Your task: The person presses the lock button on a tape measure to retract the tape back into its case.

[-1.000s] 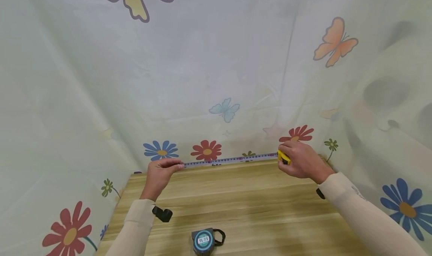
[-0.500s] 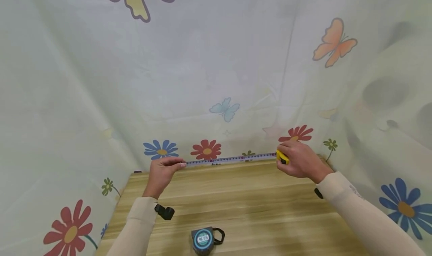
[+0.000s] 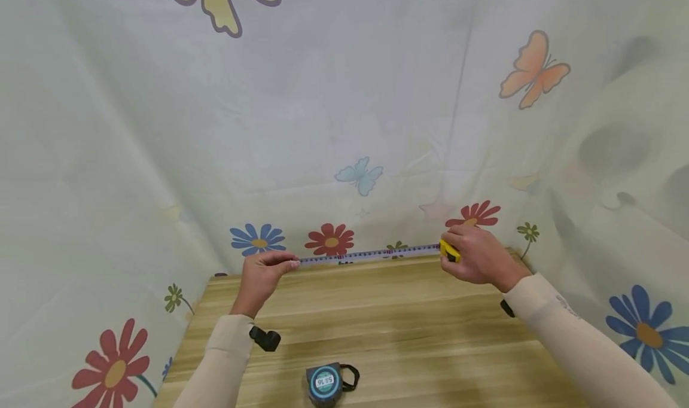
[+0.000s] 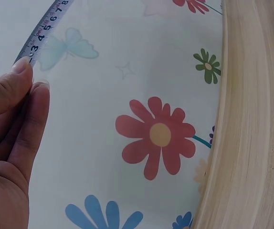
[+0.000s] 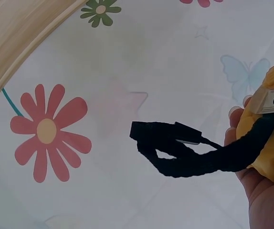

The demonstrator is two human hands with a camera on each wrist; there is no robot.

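Observation:
Between my two hands a white tape blade (image 3: 371, 254) with printed numbers stretches out of a yellow tape measure (image 3: 450, 251). My left hand (image 3: 264, 276) pinches the blade's free end between thumb and fingertips; in the left wrist view the low numbers on the blade (image 4: 44, 33) show just past the thumb. My right hand (image 3: 481, 257) grips the yellow case, and in the right wrist view a black wrist strap (image 5: 184, 157) hangs from that case (image 5: 266, 138). A second tape measure (image 3: 325, 384), grey with a blue ring, lies on the wooden table nearer to me.
The wooden table (image 3: 377, 318) spreads below both hands. Pale cloth (image 3: 344, 97) printed with flowers and butterflies rises behind the table and along both sides. A black loop (image 3: 350, 377) is attached to the grey tape measure.
My left hand has shifted slightly to the right with the blade's end, so the stretch of blade between the hands is a little shorter. The right hand has barely moved.

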